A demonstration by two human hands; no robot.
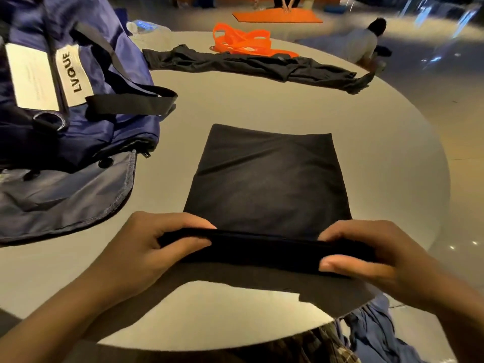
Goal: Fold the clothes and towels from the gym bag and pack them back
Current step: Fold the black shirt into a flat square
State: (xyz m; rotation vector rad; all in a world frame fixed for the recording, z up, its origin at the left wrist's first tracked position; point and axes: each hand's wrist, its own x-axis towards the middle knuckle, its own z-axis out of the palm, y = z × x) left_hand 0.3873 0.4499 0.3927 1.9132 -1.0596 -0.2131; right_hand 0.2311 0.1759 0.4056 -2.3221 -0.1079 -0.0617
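Grey and round, the tabletop (262, 106) is occupied on its left by a navy gym bag (78, 121). Just right of the bag, a black folded garment (267, 179) is laid flat. Beyond the bag, dark trousers (248, 65) are spread. The garment's near edge is gripped by both hands, left (146, 247) and right (379, 255).

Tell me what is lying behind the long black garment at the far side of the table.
Behind the long black garment lies an orange strap bundle, its near edge hidden by the cloth. A plastic water bottle lies further left, by the blue gym bag.
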